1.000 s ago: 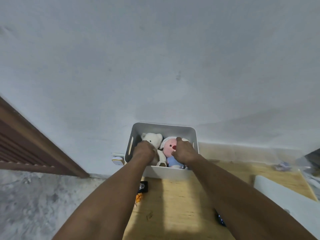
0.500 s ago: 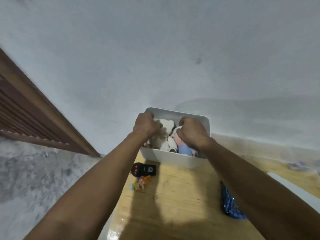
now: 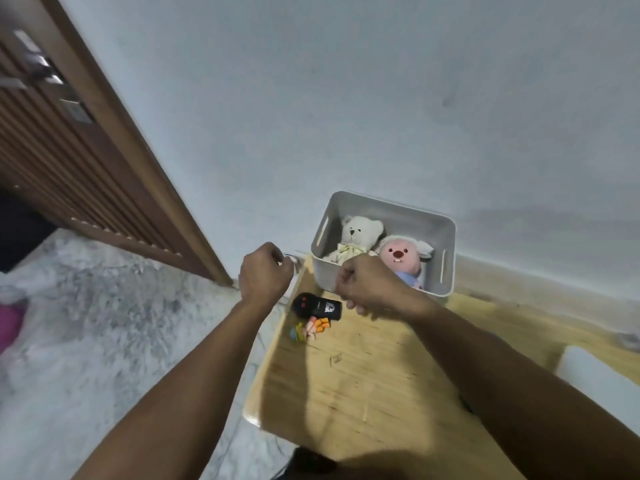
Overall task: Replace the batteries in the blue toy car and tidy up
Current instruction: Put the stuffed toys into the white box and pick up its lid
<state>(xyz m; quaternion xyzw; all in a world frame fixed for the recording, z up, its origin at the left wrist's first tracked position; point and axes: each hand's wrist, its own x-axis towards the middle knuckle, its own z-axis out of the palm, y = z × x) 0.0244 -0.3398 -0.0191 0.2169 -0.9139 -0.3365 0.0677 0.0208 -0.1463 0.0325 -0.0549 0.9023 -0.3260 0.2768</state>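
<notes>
Blue toy car unseen; grey bin (image 3: 408, 216) w/ plushies.

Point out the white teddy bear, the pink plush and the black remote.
white teddy bear (image 3: 356, 233): head view, on its face.
pink plush (image 3: 398, 255): head view, on its face.
black remote (image 3: 317, 305): head view, middle of its top.

bin (image 3: 408, 216) grey | bear (image 3: 356, 237) cream | plush (image 3: 401, 259) pink | remote (image 3: 317, 306) black | table (image 3: 363, 386) light wood
</notes>
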